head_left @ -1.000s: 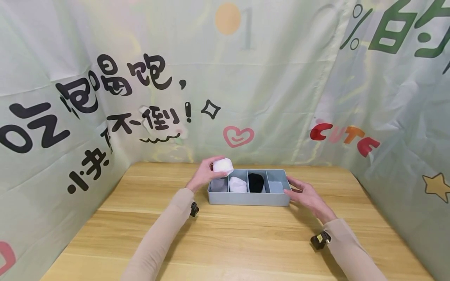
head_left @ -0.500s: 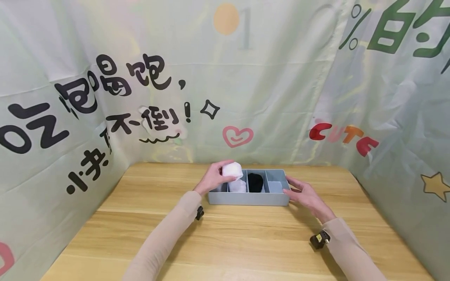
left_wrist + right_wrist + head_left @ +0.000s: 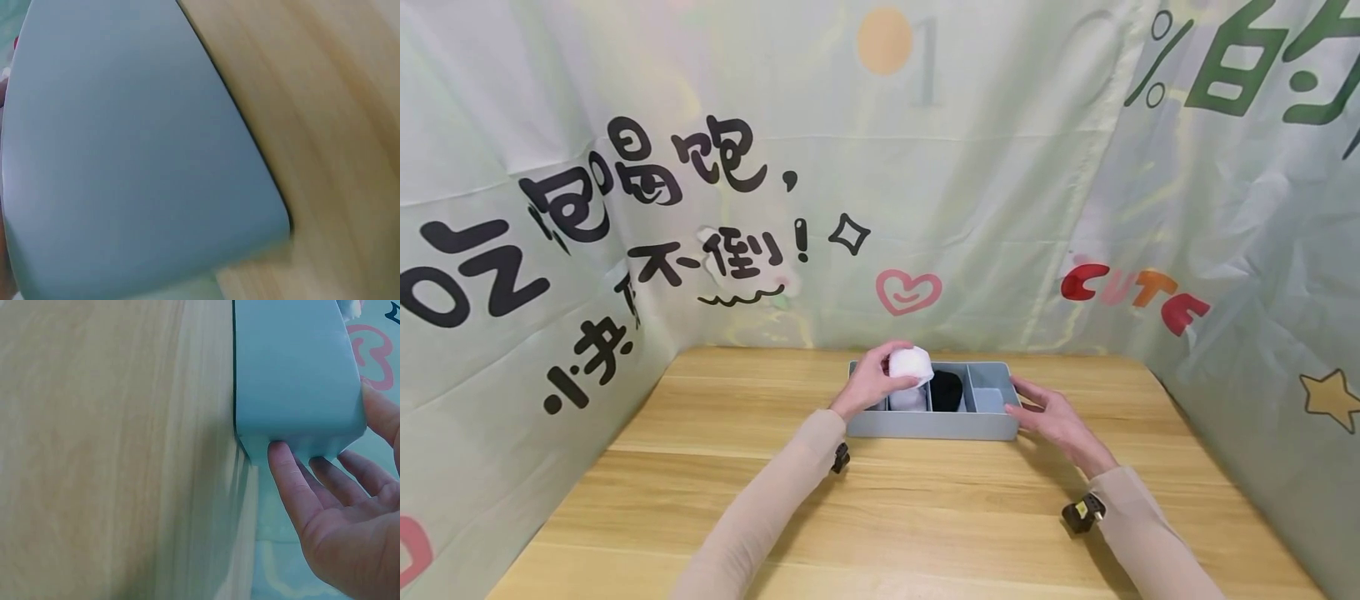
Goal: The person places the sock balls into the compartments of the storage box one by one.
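In the head view my left hand [image 3: 872,379] pinches a rolled white cloth bundle [image 3: 911,366], perhaps socks, between thumb and fingers. The bundle is above the grey-blue divided storage box [image 3: 932,426]. Partly covered below it, a second white bundle [image 3: 908,398] lies in a compartment; a black bundle [image 3: 947,391] sits in the compartment to its right. My forearm and hand cover most of the leftmost compartment. My right hand [image 3: 1057,418] touches the box's right end; in the right wrist view its extended fingers [image 3: 289,481] rest against the end wall and rim.
The box's rightmost compartment [image 3: 988,398] has its bare floor showing. A wooden table [image 3: 910,517] bears the box, and a printed fabric backdrop [image 3: 1000,208] rises behind and at both sides. In the left wrist view the box's outer wall [image 3: 137,144] fills much of the frame.
My left hand has carried the white bundle rightward, from above the leftmost compartment to above the second white bundle. The right hand stays at the box's end, and the box keeps its place.
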{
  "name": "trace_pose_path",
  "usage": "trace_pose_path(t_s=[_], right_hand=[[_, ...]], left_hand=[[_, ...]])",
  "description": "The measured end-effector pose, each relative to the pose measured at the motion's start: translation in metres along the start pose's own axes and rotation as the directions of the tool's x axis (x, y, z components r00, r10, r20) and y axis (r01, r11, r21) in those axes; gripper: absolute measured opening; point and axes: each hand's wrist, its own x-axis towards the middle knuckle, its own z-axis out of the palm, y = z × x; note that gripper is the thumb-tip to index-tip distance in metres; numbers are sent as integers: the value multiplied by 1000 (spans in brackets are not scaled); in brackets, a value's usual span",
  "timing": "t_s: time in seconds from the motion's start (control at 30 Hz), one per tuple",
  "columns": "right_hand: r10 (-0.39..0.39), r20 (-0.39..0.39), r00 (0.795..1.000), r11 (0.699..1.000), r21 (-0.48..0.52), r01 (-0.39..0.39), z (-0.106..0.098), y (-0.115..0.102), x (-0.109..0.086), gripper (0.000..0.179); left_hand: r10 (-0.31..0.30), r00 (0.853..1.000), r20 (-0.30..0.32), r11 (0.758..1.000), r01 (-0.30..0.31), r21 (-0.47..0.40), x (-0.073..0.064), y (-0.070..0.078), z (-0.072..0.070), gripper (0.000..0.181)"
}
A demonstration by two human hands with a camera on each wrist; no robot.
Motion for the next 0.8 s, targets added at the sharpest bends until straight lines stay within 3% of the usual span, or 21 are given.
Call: trace_pose_path(t_s=[0.47,0.8], right_hand=[[4,3,1000,1000,13,-4,1,-3,-1,78],[12,1,1000,1000,23,-12,2,-2,-1,76]], left_hand=[[-5,1000,-21,999,4,-53,11,6,23,60],[7,999,-43,1000,-7,-2,13,10,37,57]])
